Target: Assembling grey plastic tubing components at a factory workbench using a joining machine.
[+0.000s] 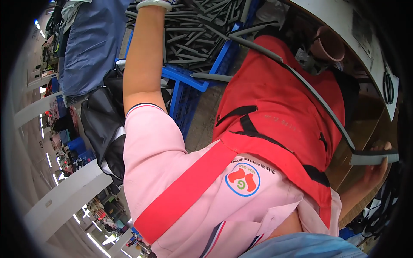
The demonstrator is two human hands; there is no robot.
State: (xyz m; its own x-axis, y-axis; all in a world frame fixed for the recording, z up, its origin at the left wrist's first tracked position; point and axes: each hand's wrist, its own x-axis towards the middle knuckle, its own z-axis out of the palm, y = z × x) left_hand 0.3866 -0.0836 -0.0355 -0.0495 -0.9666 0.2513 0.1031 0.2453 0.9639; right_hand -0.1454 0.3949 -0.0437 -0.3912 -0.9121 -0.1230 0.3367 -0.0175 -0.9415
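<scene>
My right hand [375, 170] is at the right side, its fingers closed round one end of a long grey-and-black strip [317, 94]. The strip bends sharply beside that hand. From there it runs slantwise across my red apron [275, 103] toward the crate at the top. My left arm [144, 56] reaches up past the crate, with a white bangle [153, 4] at the wrist; the left hand itself lies beyond the upper edge. Below that wrist, a blue plastic crate [188, 78] holds a heap of short grey strips [193, 36].
A white table [340, 21] with black-handled scissors [388, 86] curves along the upper right. Beneath its edge stands a pink bin [328, 44]. Blue-grey cloth [88, 47] and a shiny black cover [101, 124] lie left of my arm. One strip end [211, 77] juts out from the crate.
</scene>
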